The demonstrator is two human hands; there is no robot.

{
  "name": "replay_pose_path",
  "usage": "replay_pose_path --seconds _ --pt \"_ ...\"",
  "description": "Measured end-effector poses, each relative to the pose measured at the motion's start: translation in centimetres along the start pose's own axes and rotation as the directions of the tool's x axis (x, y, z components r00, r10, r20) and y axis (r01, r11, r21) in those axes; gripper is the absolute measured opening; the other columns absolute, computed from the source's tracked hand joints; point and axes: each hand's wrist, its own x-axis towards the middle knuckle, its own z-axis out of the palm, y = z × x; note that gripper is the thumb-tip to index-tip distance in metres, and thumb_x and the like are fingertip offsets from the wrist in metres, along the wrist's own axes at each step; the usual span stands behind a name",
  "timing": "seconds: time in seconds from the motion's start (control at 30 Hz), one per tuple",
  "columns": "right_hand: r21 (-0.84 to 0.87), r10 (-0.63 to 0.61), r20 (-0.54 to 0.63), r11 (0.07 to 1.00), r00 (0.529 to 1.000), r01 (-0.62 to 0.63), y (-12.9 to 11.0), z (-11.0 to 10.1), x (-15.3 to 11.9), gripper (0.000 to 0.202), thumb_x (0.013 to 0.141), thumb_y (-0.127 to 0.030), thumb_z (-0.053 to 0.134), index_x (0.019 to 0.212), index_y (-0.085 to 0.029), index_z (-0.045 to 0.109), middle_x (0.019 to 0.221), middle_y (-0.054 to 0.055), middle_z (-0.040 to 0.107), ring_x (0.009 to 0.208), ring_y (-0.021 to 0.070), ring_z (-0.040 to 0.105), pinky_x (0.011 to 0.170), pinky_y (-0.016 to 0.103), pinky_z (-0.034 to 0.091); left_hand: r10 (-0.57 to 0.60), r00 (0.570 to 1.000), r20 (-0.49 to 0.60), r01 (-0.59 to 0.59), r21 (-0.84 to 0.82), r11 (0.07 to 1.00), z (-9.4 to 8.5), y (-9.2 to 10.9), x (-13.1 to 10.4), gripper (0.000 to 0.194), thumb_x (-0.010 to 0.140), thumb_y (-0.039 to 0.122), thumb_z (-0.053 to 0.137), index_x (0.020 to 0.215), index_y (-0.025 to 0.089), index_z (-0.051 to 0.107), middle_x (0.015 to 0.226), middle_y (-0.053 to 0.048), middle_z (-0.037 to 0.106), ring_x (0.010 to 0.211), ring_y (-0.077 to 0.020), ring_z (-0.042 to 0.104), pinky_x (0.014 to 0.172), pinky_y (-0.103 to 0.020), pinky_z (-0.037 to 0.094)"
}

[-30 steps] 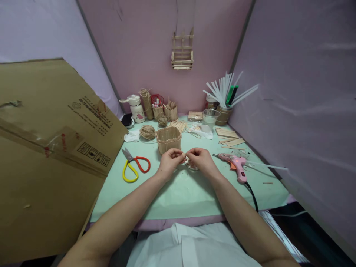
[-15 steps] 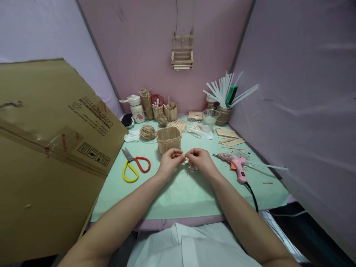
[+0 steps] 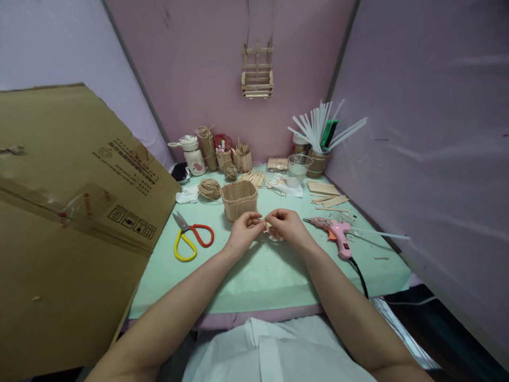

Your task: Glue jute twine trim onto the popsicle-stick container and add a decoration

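With our left hand (image 3: 245,234) and right hand (image 3: 289,225), we pinch a small pale piece (image 3: 264,220) between our fingertips, too hidden to identify, by a small dish (image 3: 273,240) on the table (image 3: 254,286). Just beyond our left hand stands a woven-rimmed basket (image 3: 239,202); scissors (image 3: 185,229) lie left of us, a pink glue gun (image 3: 338,231) right.

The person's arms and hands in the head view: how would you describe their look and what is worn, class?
Left arm and right arm are bare along the visible length, with no sleeve showing. Left grip and right grip are ungloved hands; no watch or bracelet shows. The clothing is white, with a lengthwise strip near the middle.
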Motion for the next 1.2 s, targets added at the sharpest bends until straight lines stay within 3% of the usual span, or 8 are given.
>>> replay_pose_path --seconds 0.13,0.43,0.63,0.77,1.2 --pt "0.018 0.003 -0.023 1.000 1.000 -0.003 0.04 -0.28 0.15 0.019 0.064 -0.034 0.069 0.063 -0.017 0.062 0.053 -0.004 0.056 0.046 0.0084 0.046 0.045 0.021 0.034 -0.016 0.999 0.048 0.010 0.119 0.993 -0.10 0.11 -0.12 0.023 0.065 0.037 0.073 0.070 0.014 0.072 0.061 -0.003 0.063 0.055 -0.0105 0.050 0.052 -0.023 0.037" --pt "0.059 0.058 0.012 0.997 0.998 -0.059 0.06 0.04 -0.04 0.021 0.065 -0.037 0.069 0.065 -0.016 0.064 0.048 -0.003 0.054 0.042 0.0087 0.044 0.041 0.021 0.030 -0.073 0.997 0.026 0.071 0.072 0.995 -0.32 -0.20 0.20 0.026 0.061 0.040 0.076 0.066 0.014 0.071 0.053 0.000 0.054 0.050 -0.0078 0.039 0.045 -0.021 0.025" --pt "0.111 0.044 -0.068 0.993 0.997 -0.036 0.41 -0.51 0.55 0.030 0.071 -0.043 0.064 0.077 -0.015 0.071 0.062 0.000 0.060 0.048 0.0085 0.044 0.044 0.021 0.031 -0.136 0.990 -0.023 0.134 -0.070 0.988 -0.48 0.35 0.32 0.030 0.054 0.040 0.081 0.060 0.014 0.066 0.052 0.002 0.050 0.050 -0.0069 0.040 0.045 -0.020 0.028" --pt "0.144 0.056 -0.053 0.988 0.997 -0.048 0.61 -0.55 0.57 0.028 0.071 -0.041 0.061 0.074 -0.014 0.071 0.054 -0.002 0.052 0.046 0.0085 0.041 0.043 0.022 0.029 -0.184 0.983 -0.020 0.180 -0.126 0.975 -0.62 0.49 0.37 0.027 0.052 0.036 0.081 0.061 0.014 0.067 0.057 0.000 0.053 0.053 -0.0074 0.044 0.048 -0.020 0.033" --pt "0.108 0.050 -0.025 0.993 0.998 -0.047 -0.04 -0.06 -0.22 0.024 0.068 -0.038 0.068 0.070 -0.014 0.068 0.052 -0.005 0.052 0.043 0.0069 0.039 0.042 0.021 0.027 -0.110 0.993 -0.042 0.107 -0.061 0.992 -0.51 0.05 0.32 0.026 0.057 0.036 0.079 0.062 0.013 0.068 0.052 0.002 0.051 0.051 -0.0072 0.039 0.048 -0.022 0.026"
